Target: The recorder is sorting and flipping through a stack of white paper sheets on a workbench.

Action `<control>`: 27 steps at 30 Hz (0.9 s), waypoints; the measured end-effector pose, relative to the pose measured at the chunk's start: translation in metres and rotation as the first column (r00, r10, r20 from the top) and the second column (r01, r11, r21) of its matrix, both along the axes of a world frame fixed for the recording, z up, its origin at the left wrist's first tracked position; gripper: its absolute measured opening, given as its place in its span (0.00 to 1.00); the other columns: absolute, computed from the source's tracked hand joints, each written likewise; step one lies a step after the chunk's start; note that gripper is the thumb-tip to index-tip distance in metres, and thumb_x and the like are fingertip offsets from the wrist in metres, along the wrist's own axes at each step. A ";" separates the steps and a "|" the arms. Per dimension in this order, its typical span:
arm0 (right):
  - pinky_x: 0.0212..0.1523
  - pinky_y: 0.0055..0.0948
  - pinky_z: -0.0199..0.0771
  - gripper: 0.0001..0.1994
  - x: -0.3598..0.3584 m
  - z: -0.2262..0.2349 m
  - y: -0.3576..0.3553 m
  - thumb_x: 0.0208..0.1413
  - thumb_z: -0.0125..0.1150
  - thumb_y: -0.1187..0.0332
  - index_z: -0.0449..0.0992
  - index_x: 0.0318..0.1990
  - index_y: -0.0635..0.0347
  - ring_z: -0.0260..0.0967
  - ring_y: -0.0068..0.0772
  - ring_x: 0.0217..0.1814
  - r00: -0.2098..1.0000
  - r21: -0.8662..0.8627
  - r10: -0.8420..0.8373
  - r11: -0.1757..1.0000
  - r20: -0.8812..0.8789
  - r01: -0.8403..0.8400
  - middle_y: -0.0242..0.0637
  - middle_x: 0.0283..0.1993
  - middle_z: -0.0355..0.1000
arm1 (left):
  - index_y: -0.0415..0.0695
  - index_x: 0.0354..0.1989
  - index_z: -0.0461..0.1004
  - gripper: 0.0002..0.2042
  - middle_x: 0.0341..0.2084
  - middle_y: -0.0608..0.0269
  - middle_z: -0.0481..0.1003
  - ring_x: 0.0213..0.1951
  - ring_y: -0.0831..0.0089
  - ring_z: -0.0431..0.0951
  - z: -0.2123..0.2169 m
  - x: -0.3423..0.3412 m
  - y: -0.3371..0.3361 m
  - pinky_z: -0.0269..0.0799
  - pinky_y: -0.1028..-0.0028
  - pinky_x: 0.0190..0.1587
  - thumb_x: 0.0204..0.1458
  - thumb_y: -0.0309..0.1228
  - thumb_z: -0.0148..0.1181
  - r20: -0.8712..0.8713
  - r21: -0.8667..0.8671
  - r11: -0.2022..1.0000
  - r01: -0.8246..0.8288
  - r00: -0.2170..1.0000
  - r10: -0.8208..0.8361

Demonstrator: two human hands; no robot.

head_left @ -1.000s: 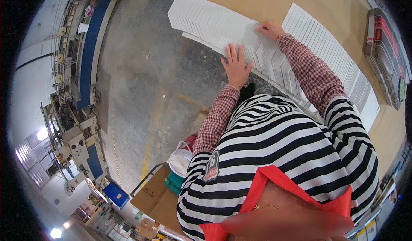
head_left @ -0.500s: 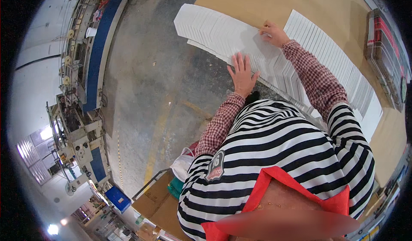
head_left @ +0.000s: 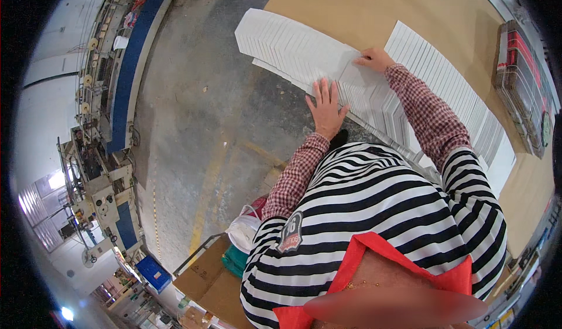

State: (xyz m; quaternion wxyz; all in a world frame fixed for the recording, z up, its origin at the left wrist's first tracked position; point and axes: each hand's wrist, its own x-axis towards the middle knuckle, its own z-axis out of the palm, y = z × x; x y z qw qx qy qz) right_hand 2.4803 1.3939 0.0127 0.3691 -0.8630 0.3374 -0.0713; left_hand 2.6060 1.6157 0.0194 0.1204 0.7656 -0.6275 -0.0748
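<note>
The left hand (head_left: 325,108) is lying flat, fingers spread and open, pressing down on the near edge of the fanned white sheets (head_left: 304,51) where they overhang the bench (head_left: 351,7). Over the last second it has been sliding a little down and toward the body along that edge, while the sheets themselves are sitting much as before, so the hand seems to be holding the spread still rather than shifting it. The right hand (head_left: 374,58) is resting further in on the stack, fingers curled down onto the paper at the point where the two fans meet; whether it is pinching a single sheet or only pressing on top cannot be told from here. It has been staying almost on the same spot. The two hands are apart, with a stretch of overlapping sheets between them.

Both forearms, in red checked sleeves (head_left: 424,115), are reaching forward from a black-and-white striped top (head_left: 374,212), the right arm bent at the elbow, the left one straighter.

A second run of white sheets (head_left: 462,100) is trailing off to the right along the bench. Dark flat bundles (head_left: 521,89) are lying at the far right edge. On the left, past the grey concrete floor (head_left: 187,130), a blue-sided machine line (head_left: 126,77) is running along the wall, and brown cartons (head_left: 205,285) are standing near the person's side.
</note>
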 end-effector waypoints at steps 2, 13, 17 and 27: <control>0.22 0.33 0.57 0.21 0.000 -0.006 0.004 0.46 0.56 0.54 0.66 0.19 0.68 0.58 0.36 0.18 0.999 -0.028 -0.046 0.999 0.003 0.046 0.47 0.16 0.60 | 0.44 0.60 0.45 0.36 0.61 0.51 0.39 0.62 0.51 0.36 0.001 0.002 -0.002 0.38 0.41 0.54 0.46 0.51 0.47 0.004 -0.006 1.000 0.000 1.000 0.000; 0.23 0.32 0.61 0.13 -0.004 -0.010 0.006 0.44 0.57 0.60 0.70 0.25 0.63 0.59 0.37 0.19 0.997 -0.113 -0.058 0.992 0.045 0.063 0.43 0.17 0.64 | 0.44 0.60 0.46 0.37 0.61 0.52 0.40 0.62 0.53 0.36 0.000 0.006 0.000 0.37 0.40 0.53 0.45 0.52 0.48 0.036 -0.047 0.998 0.042 0.999 -0.040; 0.30 0.28 0.65 0.12 0.010 0.004 0.008 0.40 0.61 0.71 0.70 0.35 0.57 0.63 0.34 0.28 0.958 0.052 -0.150 0.989 0.246 0.141 0.36 0.29 0.66 | 0.45 0.60 0.45 0.37 0.61 0.52 0.39 0.62 0.54 0.35 0.001 0.005 0.001 0.37 0.41 0.54 0.46 0.52 0.47 0.019 0.061 0.998 0.011 1.000 -0.012; 0.32 0.36 0.66 0.16 0.028 0.029 -0.018 0.41 0.58 0.53 0.72 0.28 0.58 0.66 0.40 0.28 0.982 0.021 0.096 0.995 -0.163 -0.093 0.41 0.25 0.68 | 0.43 0.60 0.46 0.35 0.61 0.53 0.41 0.62 0.53 0.38 -0.003 0.001 0.000 0.40 0.42 0.53 0.47 0.51 0.46 0.000 -0.047 0.998 -0.041 0.999 0.041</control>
